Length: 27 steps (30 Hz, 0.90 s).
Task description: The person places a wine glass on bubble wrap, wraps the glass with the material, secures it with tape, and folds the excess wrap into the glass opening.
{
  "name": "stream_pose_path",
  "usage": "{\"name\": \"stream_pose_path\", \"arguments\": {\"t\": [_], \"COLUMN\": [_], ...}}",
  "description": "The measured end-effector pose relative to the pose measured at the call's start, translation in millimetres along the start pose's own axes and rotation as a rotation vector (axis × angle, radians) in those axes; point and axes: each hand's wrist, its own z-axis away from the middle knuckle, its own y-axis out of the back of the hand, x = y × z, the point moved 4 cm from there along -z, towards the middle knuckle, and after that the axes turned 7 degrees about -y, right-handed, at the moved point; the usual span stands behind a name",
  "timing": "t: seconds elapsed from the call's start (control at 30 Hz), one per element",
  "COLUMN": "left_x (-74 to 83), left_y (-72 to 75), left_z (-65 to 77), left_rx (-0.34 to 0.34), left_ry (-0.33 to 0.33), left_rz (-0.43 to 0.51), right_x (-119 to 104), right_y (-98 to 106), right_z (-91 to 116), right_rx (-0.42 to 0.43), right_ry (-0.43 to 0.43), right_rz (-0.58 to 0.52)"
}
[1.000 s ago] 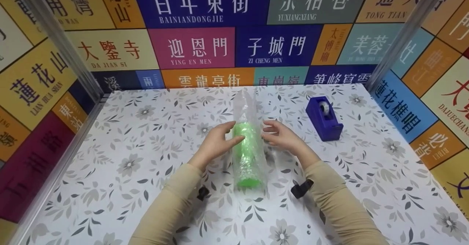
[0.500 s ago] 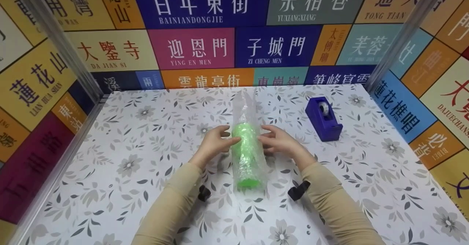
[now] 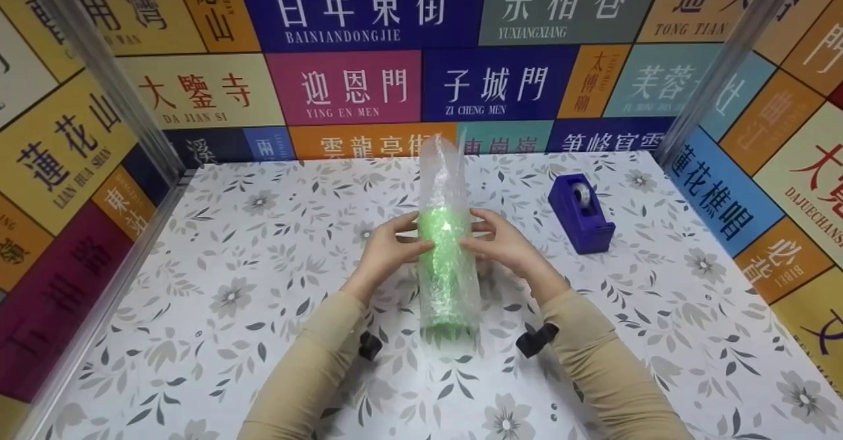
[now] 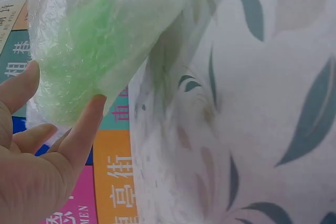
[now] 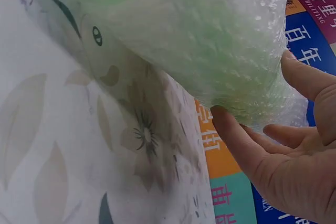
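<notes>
A green cylinder (image 3: 444,255) lies lengthwise in the head view, wrapped in clear bubble wrap (image 3: 442,173) that extends past its far end. Its far end is raised off the table, while the near end sits low. My left hand (image 3: 387,252) holds the roll's left side near the far end of the green part, thumb on the near side. Opposite it, my right hand (image 3: 506,242) grips the right side in the same way. Both wrist views show thumb and fingers against the bubble wrap; some fingertips are hidden behind the roll.
A purple tape dispenser (image 3: 583,216) with a roll of tape stands on the right of the table. White floral cloth (image 3: 230,295) covers the tabletop. Panels with colourful Chinese signs (image 3: 355,84) rise at the back and sides.
My hands have closed in on the roll from both sides. Its far end has tipped up off the table, with the wrap now reaching above the table's back edge in view.
</notes>
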Motion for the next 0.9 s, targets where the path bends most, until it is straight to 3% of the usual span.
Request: {"name": "stream_pose_path", "arguments": {"t": [0.33, 0.47, 0.67, 0.9], "left_x": [32.5, 40.3, 40.0, 36.3], "left_y": [5.0, 2.9, 0.5, -0.8], "left_z": [3.8, 6.8, 10.0, 12.0], "left_rx": [0.127, 0.165, 0.193, 0.192], "left_ry": [-0.298, -0.432, -0.639, -0.797], "left_rz": [-0.170, -0.139, -0.097, -0.093], "right_x": [-28.9, -33.5, -41.7, -57.1], "right_y": [4.9, 3.0, -3.8, -11.5], "right_z": [13.1, 16.9, 26.4, 46.4], "right_rx": [0.139, 0.183, 0.230, 0.269], "right_ry": [0.247, 0.353, 0.492, 0.579], "right_rz": [0.075, 0.043, 0.053, 0.074]}}
